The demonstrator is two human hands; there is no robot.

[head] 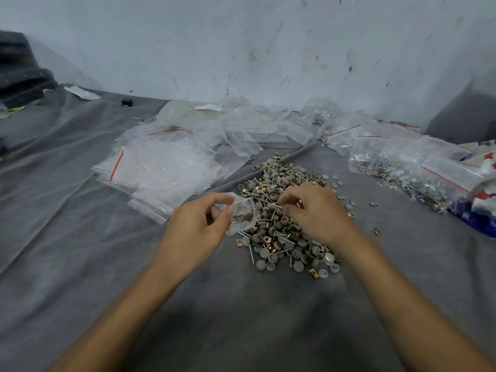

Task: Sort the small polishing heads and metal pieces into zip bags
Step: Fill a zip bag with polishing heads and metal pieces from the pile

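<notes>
One pile point(273, 181) of grey polishing heads, thin pins and brass clips lies on the grey cloth point(80, 237), just above the middle of the view. Both hands work at it.

The left hand point(198, 226), at the pile's 9 o'clock, pinches one small clear zip bag point(243, 214) between thumb and curled fingers. The bag hangs over the pile's edge with a few grey heads inside.

The right hand point(314, 210) lies on the pile at 3 o'clock, its fingers curled down with the tips drawn together among the pins. Blur hides what they grip, if anything.

At least four loose clips point(372, 204) lie on the cloth further out at 3 o'clock.

A heap of empty bags point(161, 167) with red seal strips lies at 10 o'clock, overlapped too much to count. Filled bags point(402, 170) lie at 2 o'clock, at least two of them. More bags run along the wall point(241, 49) at 12 o'clock.

One small black box point(126, 102) sits far out at 11 o'clock.
</notes>
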